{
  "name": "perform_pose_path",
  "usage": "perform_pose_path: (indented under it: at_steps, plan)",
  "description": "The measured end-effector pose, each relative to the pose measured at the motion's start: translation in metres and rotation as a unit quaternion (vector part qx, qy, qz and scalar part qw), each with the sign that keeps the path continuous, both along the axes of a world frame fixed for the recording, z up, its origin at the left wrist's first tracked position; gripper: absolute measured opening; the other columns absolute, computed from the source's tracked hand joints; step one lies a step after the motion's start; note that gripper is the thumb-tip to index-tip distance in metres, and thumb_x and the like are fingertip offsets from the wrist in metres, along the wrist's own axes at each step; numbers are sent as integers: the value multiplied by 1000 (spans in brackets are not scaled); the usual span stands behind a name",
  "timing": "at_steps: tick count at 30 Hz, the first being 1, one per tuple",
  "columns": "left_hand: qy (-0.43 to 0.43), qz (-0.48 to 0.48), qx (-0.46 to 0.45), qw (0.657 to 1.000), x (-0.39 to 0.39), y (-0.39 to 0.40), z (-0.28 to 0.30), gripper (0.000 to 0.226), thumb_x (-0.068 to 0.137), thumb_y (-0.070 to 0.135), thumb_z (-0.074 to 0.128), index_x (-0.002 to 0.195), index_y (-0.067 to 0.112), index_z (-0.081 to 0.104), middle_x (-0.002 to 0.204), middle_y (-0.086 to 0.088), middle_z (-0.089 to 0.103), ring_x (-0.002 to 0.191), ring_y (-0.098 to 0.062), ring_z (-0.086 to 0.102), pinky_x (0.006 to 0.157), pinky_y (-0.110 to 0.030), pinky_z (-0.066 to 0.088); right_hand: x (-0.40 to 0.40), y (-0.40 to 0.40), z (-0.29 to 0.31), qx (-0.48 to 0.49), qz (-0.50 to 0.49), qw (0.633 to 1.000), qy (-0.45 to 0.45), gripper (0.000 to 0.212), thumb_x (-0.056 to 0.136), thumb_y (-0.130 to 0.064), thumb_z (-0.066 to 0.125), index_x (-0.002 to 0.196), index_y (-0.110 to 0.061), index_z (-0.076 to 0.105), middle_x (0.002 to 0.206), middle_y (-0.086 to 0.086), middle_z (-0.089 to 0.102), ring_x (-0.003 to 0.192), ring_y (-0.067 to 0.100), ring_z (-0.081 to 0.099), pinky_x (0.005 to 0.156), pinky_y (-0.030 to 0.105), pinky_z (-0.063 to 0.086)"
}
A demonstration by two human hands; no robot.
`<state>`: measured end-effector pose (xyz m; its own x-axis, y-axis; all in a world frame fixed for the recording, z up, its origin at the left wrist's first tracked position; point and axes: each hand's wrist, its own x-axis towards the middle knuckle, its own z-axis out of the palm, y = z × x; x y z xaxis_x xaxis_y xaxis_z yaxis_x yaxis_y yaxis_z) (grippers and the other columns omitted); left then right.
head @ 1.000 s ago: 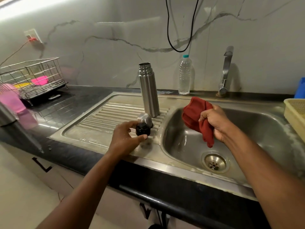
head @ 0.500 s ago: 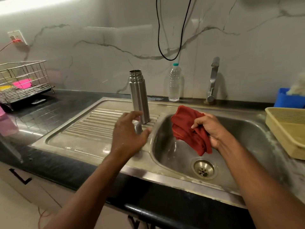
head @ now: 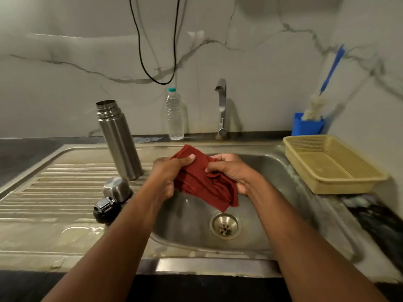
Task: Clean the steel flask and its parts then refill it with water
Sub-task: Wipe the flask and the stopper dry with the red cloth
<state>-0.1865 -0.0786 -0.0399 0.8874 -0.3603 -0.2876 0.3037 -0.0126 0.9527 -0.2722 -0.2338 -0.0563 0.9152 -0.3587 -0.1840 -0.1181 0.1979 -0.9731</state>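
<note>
The open steel flask (head: 118, 140) stands upright on the ribbed drainboard (head: 54, 192), left of the sink basin. In front of it lie its steel cup cap (head: 116, 189) and, nearer to me, the black stopper (head: 104, 210). Both hands hold a red cloth (head: 202, 186) over the basin: my left hand (head: 168, 173) grips its left side with the thumb on top, and my right hand (head: 231, 171) clutches its right side. The cloth's lower corner hangs above the drain (head: 225, 226).
A tap (head: 222, 105) rises at the back of the sink (head: 283, 214), with a clear plastic water bottle (head: 174, 115) to its left. A beige plastic basket (head: 331, 164) and a blue holder with a brush (head: 308, 125) sit at the right. A black cable (head: 157, 62) hangs on the wall.
My left hand let go of the black stopper, left it on the drainboard, and moved right to take the cloth together with my right hand. The camera view swung to the right.
</note>
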Motion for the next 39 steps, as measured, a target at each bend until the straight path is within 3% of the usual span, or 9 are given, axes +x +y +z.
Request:
perform_pose_path:
  at_steps: [7, 11, 14, 19, 23, 26, 28, 32, 39]
  plan:
    - [-123, -27, 68, 990, -14, -16, 41, 28, 78, 6, 90, 101, 11, 75, 90, -12, 79, 80, -28, 77, 72, -41, 65, -34, 5, 9, -125, 53, 985, 110, 24, 78, 12, 55, 80, -9, 66, 80, 14, 69, 80, 31, 69, 89, 64, 59]
    - [-184, -70, 97, 975, -19, -30, 74, 26, 79, 2, 88, 99, 10, 74, 93, -14, 77, 80, -27, 76, 66, -36, 63, -57, -2, 27, -132, -34, 988, 78, 29, 74, 11, 44, 70, -12, 60, 68, 10, 61, 65, 27, 62, 64, 40, 60]
    - [-198, -120, 89, 969, -23, -55, 95, 27, 83, -4, 81, 108, 6, 74, 101, -18, 77, 87, -32, 75, 64, -41, 65, -87, -26, 54, -169, -105, 979, 54, 26, 78, 7, 47, 74, -13, 64, 59, 2, 58, 48, 13, 52, 42, 17, 38]
    - [-200, -194, 50, 959, -46, -137, 116, 27, 87, -17, 66, 106, 1, 70, 102, -21, 73, 90, -33, 73, 78, -48, 65, -139, -93, 85, -144, -196, 970, 17, 13, 88, -13, 71, 101, -13, 73, 84, 8, 70, 70, 20, 65, 47, 27, 54]
    - [-197, -233, 64, 950, -64, -212, 119, 27, 83, -19, 64, 100, 1, 70, 102, -20, 73, 88, -31, 71, 89, -48, 62, -166, -147, 92, -180, -282, 942, 22, 7, 97, -6, 67, 96, -11, 72, 92, 10, 75, 74, 20, 68, 59, 31, 59]
    - [-196, -245, 88, 945, -75, -266, 105, 18, 80, -17, 61, 78, 2, 62, 85, -21, 69, 77, -31, 66, 84, -47, 59, -169, -179, 80, -181, -338, 921, 65, 13, 98, -2, 63, 87, -8, 67, 85, 13, 68, 64, 23, 64, 44, 29, 53]
    - [-212, -288, 135, 924, -87, -288, 85, 13, 73, -9, 68, 77, 1, 60, 76, -16, 61, 76, -28, 63, 79, -44, 57, -163, -189, 63, -200, -361, 903, 117, 9, 92, -4, 66, 85, -8, 64, 84, 16, 67, 60, 28, 65, 39, 29, 51]
    - [-296, -362, 288, 836, -99, -323, 43, 38, 79, 24, 91, 102, 2, 71, 103, -16, 75, 95, -27, 72, 88, -36, 59, -151, -200, 38, -406, -293, 830, 245, 31, 86, -25, 71, 110, -6, 68, 102, 14, 72, 96, 38, 70, 72, 32, 48]
    - [-539, -289, 379, 694, -90, -338, 29, 36, 99, 24, 63, 72, 15, 42, 79, -3, 52, 68, -16, 50, 58, -26, 38, -153, -190, 34, -542, -249, 751, 284, 26, 94, -26, 68, 113, -11, 60, 88, 4, 60, 84, 29, 60, 72, 34, 44]
